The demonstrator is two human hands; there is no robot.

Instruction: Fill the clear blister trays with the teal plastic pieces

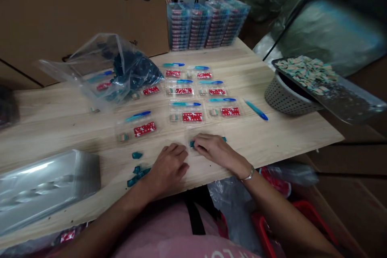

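My right hand bends over a clear plastic tray near the table's front edge, fingertips pinching a small teal piece. Another bit of teal shows past its knuckles. Just left of the tray, my left hand rests on the wood with its fingers curled in; whatever may be inside is hidden. Several loose teal pieces lie beside my left wrist. Beyond the hands, several clear trays hold a blue pen, a red patterned packet and a small striped block.
A loose blue pen lies right of the trays. On the grey perforated basket leans a metal tray of striped blocks. Stacked packs, a cardboard box and a plastic bag stand behind. A metal bin sits left.
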